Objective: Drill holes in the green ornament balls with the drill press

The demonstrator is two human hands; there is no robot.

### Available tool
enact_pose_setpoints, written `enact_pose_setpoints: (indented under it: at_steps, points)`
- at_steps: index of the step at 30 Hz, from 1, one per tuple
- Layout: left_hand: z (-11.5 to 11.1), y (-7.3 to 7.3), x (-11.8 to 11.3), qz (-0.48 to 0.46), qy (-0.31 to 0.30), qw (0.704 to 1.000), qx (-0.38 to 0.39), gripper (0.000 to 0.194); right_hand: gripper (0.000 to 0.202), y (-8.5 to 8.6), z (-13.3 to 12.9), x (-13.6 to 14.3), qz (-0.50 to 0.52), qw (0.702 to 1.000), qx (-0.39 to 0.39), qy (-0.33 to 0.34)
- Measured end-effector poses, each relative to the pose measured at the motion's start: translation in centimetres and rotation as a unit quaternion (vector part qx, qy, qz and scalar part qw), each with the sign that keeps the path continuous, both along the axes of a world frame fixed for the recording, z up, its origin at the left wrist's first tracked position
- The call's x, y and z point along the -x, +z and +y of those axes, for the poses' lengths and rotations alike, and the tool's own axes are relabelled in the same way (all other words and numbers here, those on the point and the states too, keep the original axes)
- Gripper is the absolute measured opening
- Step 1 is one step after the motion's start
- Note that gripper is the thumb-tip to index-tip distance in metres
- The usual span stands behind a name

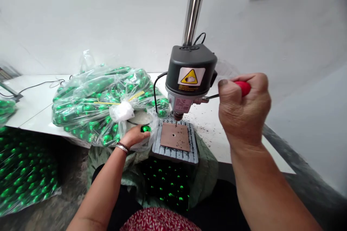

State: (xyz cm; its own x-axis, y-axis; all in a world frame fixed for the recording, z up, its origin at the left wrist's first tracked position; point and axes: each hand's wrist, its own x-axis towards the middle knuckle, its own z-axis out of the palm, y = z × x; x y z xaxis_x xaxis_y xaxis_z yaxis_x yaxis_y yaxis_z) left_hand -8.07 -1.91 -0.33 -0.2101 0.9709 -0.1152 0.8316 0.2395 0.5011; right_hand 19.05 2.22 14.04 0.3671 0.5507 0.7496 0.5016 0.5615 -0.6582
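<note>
My left hand [135, 136] is closed on a shiny green ball [145, 129], beside the mouth of a clear plastic bag [100, 95] filled with similar balls. My right hand [244, 108] wraps round the red knob [244, 88] of the lever on a small bench drill press [191, 72]. Below the drill bit [176, 123], a square brown plate [175, 136] with a hole in its middle lies on the grooved metal base [162, 149]. Dark shavings are scattered over the plate and base.
An open green sack [207, 166] holding green balls hangs below the base. Another bag of balls [27, 173] stands at the lower left. The steel column [195, 7] rises behind the drill head. Shavings dot the white table [214, 144] to the right.
</note>
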Motion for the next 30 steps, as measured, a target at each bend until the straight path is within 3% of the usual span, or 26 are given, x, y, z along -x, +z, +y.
enact_pose_setpoints:
  at_steps: [2,4,7,10,15,21,25,30]
  points:
    - [-0.8,0.7,-0.3,-0.059,0.043,0.996,-0.040,0.045,0.029,0.0,0.0,0.1,0.000,1.000,0.002,-0.004]
    - [-1.6,1.7,-0.8,-0.186,0.075,0.973,-0.111,0.056,0.028,0.0,-0.1,0.1,0.000,1.000,0.005,-0.001]
    - [-2.5,2.8,-2.3,-0.411,0.032,0.900,-0.140,0.065,0.026,-0.1,-0.2,0.2,-0.002,1.000,0.005,0.009]
    - [-2.7,2.8,-4.4,-0.495,-0.013,0.863,-0.100,0.063,0.023,0.0,-0.3,0.2,-0.013,1.000,0.003,0.015]
    - [-1.3,1.0,-7.0,-0.407,-0.023,0.907,-0.104,0.051,0.018,0.2,-0.5,0.2,-0.018,0.999,0.017,0.026]
    - [0.2,-0.2,-8.4,-0.231,-0.038,0.961,-0.144,0.057,0.020,-0.1,-0.4,0.1,-0.030,0.999,-0.009,0.034]
    - [0.4,-0.9,-8.8,-0.178,-0.057,0.971,-0.151,0.057,0.024,-0.4,-0.3,0.0,-0.020,0.997,-0.008,0.078]
    - [0.8,-1.9,-8.9,-0.170,-0.086,0.966,-0.177,0.059,0.023,0.0,-0.6,0.1,-0.012,0.998,0.005,0.064]
